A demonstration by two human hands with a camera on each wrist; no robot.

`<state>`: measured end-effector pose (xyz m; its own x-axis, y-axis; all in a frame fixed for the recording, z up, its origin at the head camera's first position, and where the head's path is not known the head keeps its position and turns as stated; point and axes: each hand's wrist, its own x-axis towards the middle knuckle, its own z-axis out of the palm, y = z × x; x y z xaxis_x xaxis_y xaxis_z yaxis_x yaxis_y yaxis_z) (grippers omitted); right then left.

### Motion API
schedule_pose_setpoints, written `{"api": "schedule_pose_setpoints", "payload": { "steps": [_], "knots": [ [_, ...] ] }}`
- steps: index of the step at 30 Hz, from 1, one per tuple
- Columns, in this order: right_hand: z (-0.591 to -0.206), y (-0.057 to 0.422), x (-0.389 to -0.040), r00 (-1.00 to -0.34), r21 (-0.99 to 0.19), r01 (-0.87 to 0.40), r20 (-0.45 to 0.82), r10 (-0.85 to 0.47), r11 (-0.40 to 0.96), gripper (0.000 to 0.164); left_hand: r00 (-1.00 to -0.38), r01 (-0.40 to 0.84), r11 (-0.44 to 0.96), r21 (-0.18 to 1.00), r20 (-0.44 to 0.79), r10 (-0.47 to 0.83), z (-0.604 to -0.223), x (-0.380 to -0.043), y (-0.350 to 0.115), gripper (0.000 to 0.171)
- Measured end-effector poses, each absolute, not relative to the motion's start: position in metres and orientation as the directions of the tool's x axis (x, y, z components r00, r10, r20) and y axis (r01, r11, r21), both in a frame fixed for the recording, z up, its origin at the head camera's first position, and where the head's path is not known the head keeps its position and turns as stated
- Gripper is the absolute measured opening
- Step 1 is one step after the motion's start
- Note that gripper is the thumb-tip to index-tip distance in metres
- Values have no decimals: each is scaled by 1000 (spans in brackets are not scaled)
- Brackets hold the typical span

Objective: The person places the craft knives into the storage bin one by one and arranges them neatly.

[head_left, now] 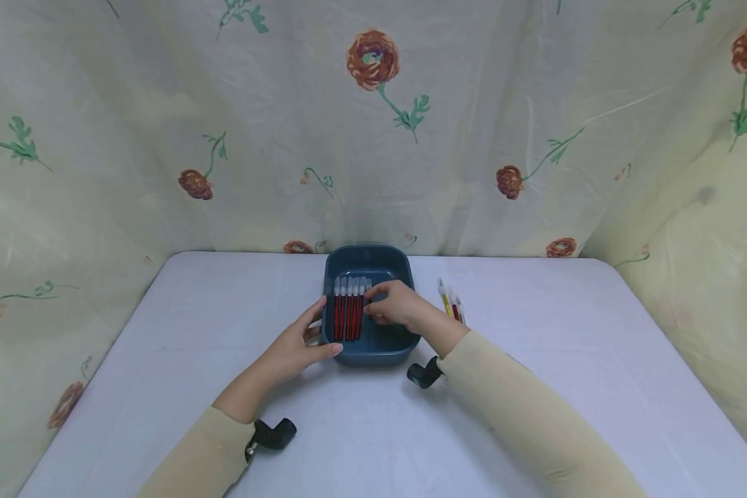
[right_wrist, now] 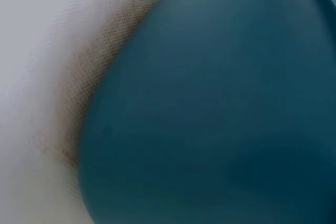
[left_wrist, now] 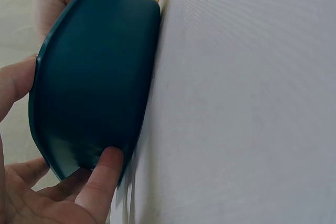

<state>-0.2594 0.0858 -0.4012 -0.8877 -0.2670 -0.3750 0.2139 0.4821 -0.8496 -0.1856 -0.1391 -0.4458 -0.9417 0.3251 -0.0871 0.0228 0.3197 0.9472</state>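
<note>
A dark blue-green plastic container (head_left: pixel 376 358) stands on the table, with a row of red-and-black pens (head_left: pixel 348 315) with clear caps lying side by side in its left part. My left hand (head_left: pixel 291 354) holds the container's near left corner, thumb and fingers spread along the wall and rim, as the left wrist view also shows at the container's side (left_wrist: pixel 97 77). Inside the container, my right hand (head_left: pixel 401 306) pinches a pen (head_left: pixel 369 283) at the right end of the row; the fingers partly hide it. Only the container's outer wall (right_wrist: pixel 210 103) fills the right wrist view.
Several loose pens (head_left: pixel 451 304), with yellow and red among their colours, lie right of the container, partly behind the right forearm. The table (head_left: pixel 224 290) has a white cover. A flowered curtain (head_left: pixel 460 138) hangs behind and at both sides.
</note>
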Motion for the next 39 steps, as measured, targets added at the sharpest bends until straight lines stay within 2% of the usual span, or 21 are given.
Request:
{"api": "schedule_pose_setpoints", "payload": {
  "steps": [15, 27, 39],
  "knots": [
    [-399, 86, -254, -906, -808, 101, -315, -281, 580, 34, -943, 29, 326, 945, -82, 322, -446, -185, -139, 94],
    [-382, 101, -249, -901, -852, 77, -281, -330, 517, 34, -943, 28, 325, 945, -84, 322, -446, -185, -139, 95],
    [-365, 130, -237, -902, -841, 68, -282, -327, 537, 38, -949, 25, 345, 938, -87, 304, -446, -184, -138, 95]
  ]
}}
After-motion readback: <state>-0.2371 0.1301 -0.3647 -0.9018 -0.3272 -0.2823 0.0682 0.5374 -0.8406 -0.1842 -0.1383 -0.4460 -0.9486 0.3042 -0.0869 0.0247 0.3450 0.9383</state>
